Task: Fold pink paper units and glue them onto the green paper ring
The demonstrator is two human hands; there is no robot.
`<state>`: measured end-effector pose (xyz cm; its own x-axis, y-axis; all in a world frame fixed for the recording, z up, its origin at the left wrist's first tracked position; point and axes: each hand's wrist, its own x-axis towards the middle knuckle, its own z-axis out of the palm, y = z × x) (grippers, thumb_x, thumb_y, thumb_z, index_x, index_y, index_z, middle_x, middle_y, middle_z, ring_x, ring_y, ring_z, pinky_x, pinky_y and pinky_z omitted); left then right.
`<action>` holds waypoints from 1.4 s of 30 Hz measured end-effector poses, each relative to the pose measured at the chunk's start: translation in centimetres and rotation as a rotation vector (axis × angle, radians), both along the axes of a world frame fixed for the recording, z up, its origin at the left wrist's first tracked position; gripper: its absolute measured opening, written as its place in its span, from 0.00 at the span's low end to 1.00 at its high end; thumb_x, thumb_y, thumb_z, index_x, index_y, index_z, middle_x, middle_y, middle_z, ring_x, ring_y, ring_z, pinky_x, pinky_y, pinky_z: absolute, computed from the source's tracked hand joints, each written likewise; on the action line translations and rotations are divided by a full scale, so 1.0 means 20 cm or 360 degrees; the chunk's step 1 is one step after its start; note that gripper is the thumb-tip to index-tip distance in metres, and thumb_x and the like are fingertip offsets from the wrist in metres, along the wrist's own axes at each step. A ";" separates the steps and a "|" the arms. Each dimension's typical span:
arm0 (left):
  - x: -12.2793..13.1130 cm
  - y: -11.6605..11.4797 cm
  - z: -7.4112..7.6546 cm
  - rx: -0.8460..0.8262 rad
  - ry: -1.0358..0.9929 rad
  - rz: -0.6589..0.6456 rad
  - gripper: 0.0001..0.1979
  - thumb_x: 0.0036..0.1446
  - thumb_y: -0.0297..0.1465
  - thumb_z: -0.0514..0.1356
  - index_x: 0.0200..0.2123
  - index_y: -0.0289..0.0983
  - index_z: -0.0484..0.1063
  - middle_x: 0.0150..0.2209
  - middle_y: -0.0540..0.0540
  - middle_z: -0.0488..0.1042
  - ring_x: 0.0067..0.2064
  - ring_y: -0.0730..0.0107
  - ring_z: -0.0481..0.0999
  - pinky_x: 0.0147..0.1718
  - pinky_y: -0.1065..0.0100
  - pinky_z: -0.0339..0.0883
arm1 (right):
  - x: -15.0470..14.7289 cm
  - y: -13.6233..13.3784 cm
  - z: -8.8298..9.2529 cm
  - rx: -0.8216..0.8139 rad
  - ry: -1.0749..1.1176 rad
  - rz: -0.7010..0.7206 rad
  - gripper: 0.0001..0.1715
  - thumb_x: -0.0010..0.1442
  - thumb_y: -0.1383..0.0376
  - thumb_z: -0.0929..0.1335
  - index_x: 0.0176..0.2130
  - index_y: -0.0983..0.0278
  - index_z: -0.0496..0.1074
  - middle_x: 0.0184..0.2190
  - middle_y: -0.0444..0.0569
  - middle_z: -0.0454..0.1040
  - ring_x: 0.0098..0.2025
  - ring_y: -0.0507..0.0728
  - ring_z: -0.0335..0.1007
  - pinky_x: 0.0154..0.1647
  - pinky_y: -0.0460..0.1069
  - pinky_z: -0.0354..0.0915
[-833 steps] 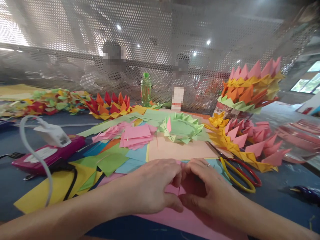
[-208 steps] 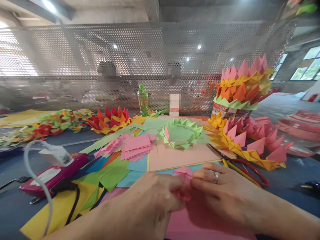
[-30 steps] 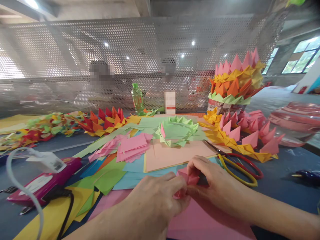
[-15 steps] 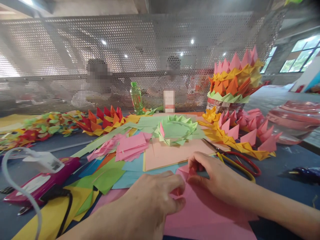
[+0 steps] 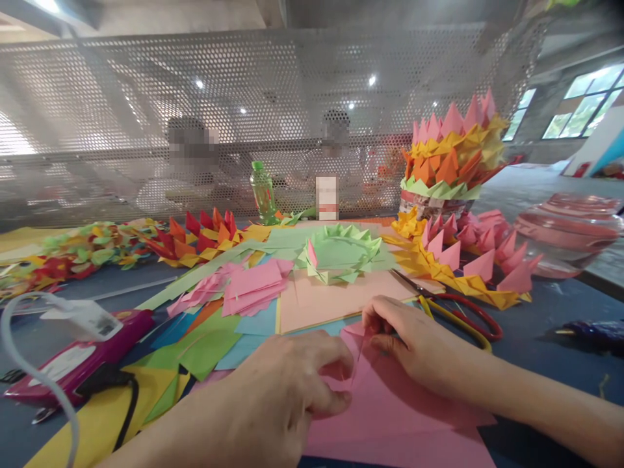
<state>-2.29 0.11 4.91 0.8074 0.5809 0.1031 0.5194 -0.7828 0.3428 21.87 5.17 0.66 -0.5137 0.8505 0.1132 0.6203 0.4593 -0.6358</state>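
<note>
Pink paper (image 5: 414, 416) lies in front of me, its lower part spread over the table. The fingers of my right hand (image 5: 404, 338) are closed on a small folded pink piece at its upper edge. A thin crease or edge runs down from these fingertips. To the left, my left hand (image 5: 302, 383) hovers low at the paper with fingers bent. Its thumb and forefinger stand apart with pink showing between them; whether the fingertips touch the paper is hidden. A ring of folded light green paper (image 5: 341, 276) sits beyond both hands, one pink point tucked in it.
Scissors (image 5: 480, 325) with red and yellow handles lie beside my right wrist. Cut pink sheets (image 5: 256, 286), green sheets (image 5: 209, 348) and a magenta power strip (image 5: 78, 364) are leftward. A tiered paper lotus (image 5: 446, 156), a green bottle (image 5: 263, 195) and a perforated screen (image 5: 273, 78) stand behind.
My left hand has shifted slightly left, away from the right fingers, and a straight line on the pink paper now shows between the hands. The right hand keeps its pinch.
</note>
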 end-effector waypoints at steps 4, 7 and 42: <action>-0.01 0.05 -0.02 -0.0058 -0.0115 -0.0019 0.23 0.49 0.12 0.52 0.38 0.41 0.77 0.46 0.50 0.74 0.46 0.71 0.75 0.45 0.72 0.68 | 0.01 0.00 -0.02 0.0012 0.0037 0.0015 0.10 0.60 0.77 0.65 0.36 0.61 0.66 0.37 0.44 0.72 0.37 0.54 0.65 0.37 0.47 0.59; -0.01 0.10 -0.06 0.0053 -0.0233 0.0082 0.24 0.53 0.11 0.52 0.43 0.40 0.75 0.53 0.48 0.70 0.53 0.69 0.71 0.51 0.69 0.64 | 0.02 0.00 -0.04 0.0024 0.0080 0.0040 0.09 0.62 0.75 0.65 0.36 0.61 0.66 0.35 0.43 0.72 0.37 0.54 0.66 0.37 0.47 0.59; 0.08 -0.02 -0.20 0.0610 -0.0060 0.0243 0.10 0.67 0.24 0.53 0.34 0.35 0.72 0.35 0.46 0.72 0.35 0.64 0.70 0.34 0.63 0.66 | -0.02 -0.07 -0.01 0.0500 0.0092 0.0464 0.06 0.59 0.69 0.72 0.32 0.64 0.71 0.30 0.45 0.72 0.34 0.55 0.67 0.37 0.49 0.59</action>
